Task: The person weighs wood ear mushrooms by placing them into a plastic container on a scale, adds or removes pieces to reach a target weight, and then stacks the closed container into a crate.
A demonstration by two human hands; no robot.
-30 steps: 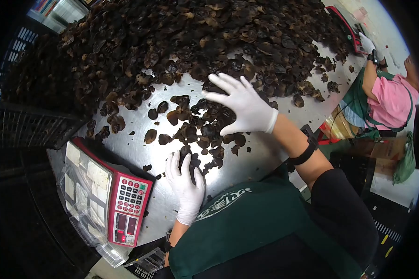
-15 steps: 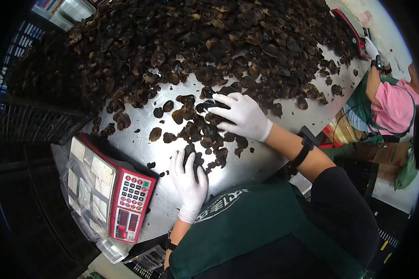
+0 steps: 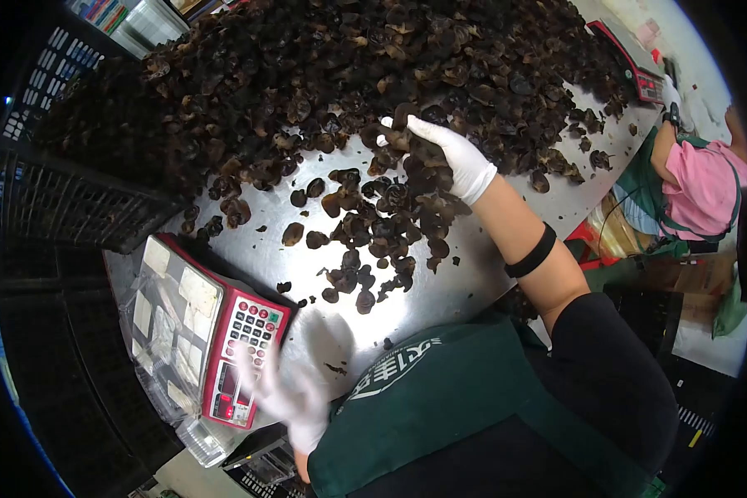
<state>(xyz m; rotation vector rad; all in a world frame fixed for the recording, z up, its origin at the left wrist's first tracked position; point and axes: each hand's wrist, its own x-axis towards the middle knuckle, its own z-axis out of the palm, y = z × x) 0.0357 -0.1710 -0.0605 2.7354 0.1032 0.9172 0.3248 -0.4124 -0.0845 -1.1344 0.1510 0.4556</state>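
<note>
Two gloves: right hand [image 3: 459, 162] has fingers clamped on dark pieces [image 3: 427, 170], near edge of heap [image 3: 349, 70], over metal table [image 3: 261, 241]; left hand [image 3: 295, 394] blurred by red scale [image 3: 245, 328], can't tell finger spacing.

- Handful of wood ear mushrooms [image 3: 421, 158]: dark brown, thin and curled, bunched in my right hand [image 3: 461, 159], just above centre frame.
- Loose wood ears [image 3: 363, 228]: brown-black, crinkled, scattered around mid-frame.
- Wood ear heap [image 3: 373, 62]: dense, dark, across the top.
- Red digital scale [image 3: 249, 328]: lower left, display lit, keypad near my blurred left hand [image 3: 297, 394].
</note>
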